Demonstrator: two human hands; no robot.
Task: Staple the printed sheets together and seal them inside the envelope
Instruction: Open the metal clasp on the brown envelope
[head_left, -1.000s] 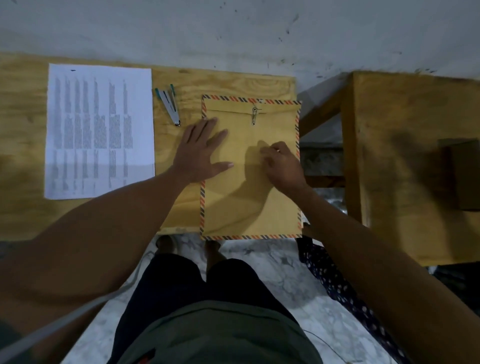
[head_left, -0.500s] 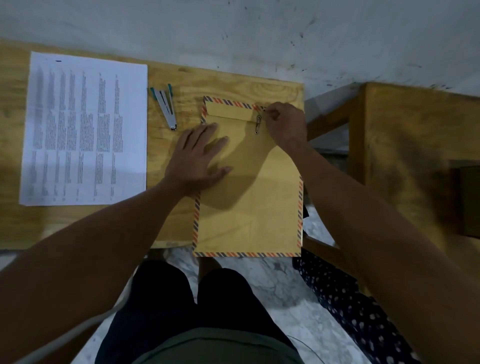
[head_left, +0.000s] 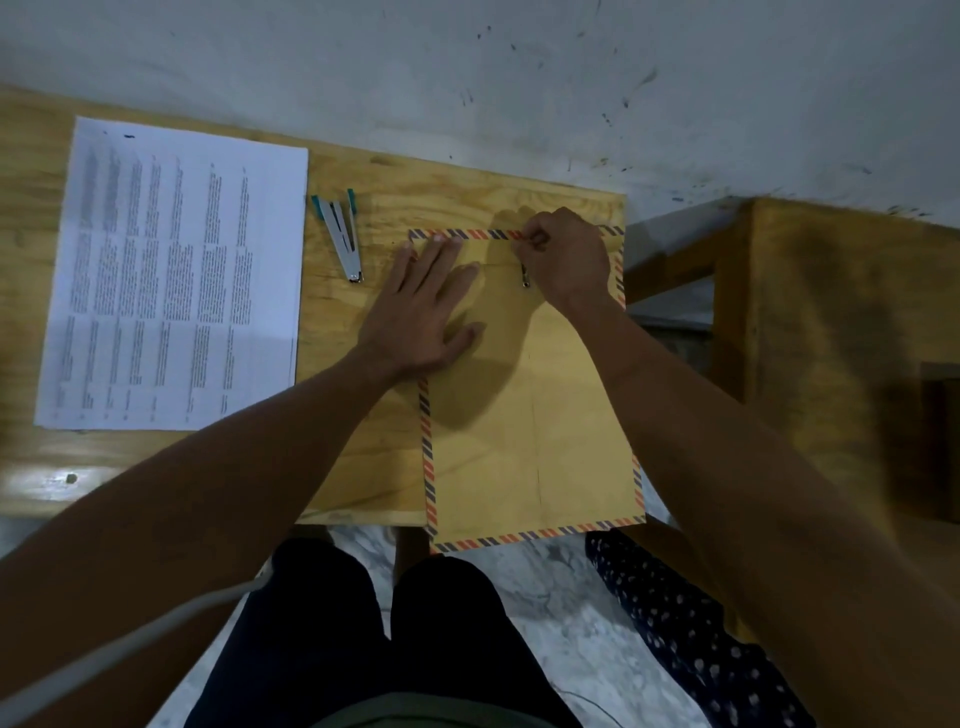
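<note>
A brown envelope (head_left: 530, 415) with a striped red-and-blue border lies on the right part of the wooden table (head_left: 363, 457), its near end hanging over the table edge. My left hand (head_left: 426, 312) rests flat and spread on its upper left part. My right hand (head_left: 566, 254) pinches the striped top edge of the flap beside the metal clasp (head_left: 525, 275). The printed sheets (head_left: 176, 280) lie flat at the table's left. A grey stapler (head_left: 343, 239) with teal ends lies between the sheets and the envelope.
A grey scuffed wall (head_left: 519, 78) runs behind the table. A second wooden table (head_left: 841, 332) stands to the right across a narrow gap. My dark-trousered legs (head_left: 363, 634) and a dotted cloth (head_left: 675, 623) are below over the marble floor.
My right hand moved from the middle of the envelope up to its top edge and closed on the flap near the clasp. My left hand slid a little further up the envelope.
</note>
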